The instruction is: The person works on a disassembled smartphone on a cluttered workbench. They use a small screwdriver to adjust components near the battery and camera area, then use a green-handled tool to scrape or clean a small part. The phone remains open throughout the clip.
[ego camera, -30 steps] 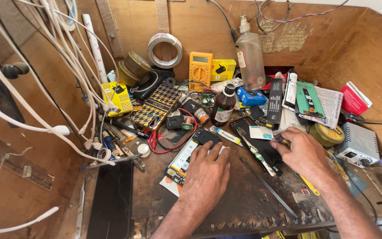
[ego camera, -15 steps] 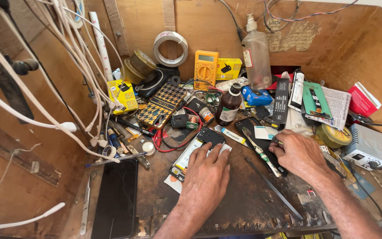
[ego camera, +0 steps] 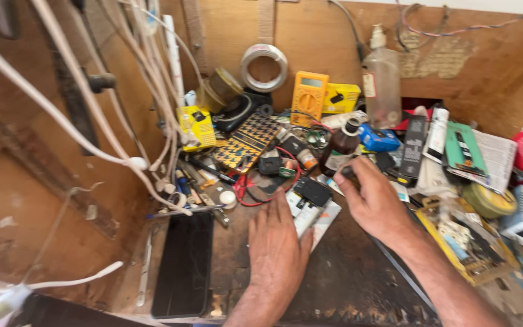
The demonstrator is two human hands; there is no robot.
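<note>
My left hand [ego camera: 276, 251] lies flat on the dark worktop [ego camera: 346, 284]. Its fingertips rest against a white and black switch-like part [ego camera: 310, 197] lying on a white card. To its right, my right hand [ego camera: 375, 203] has its fingers pinched on a small dark object [ego camera: 347, 172], whose kind I cannot make out. That hand is just in front of a brown glass bottle [ego camera: 341, 145]. Red wire [ego camera: 246, 197] loops on the worktop to the left of the part.
A black phone [ego camera: 183, 263] lies at the left front. A yellow multimeter [ego camera: 309, 97], tape roll [ego camera: 264, 66] and clear bottle [ego camera: 382, 79] stand at the wooden back wall. White cables [ego camera: 125, 160] hang on the left. Tools, boxes and papers [ego camera: 485, 154] crowd the right.
My right hand has moved left and forward, toward the brown bottle. My left hand stays flat by the white and black part. The view has shifted to the left.
</note>
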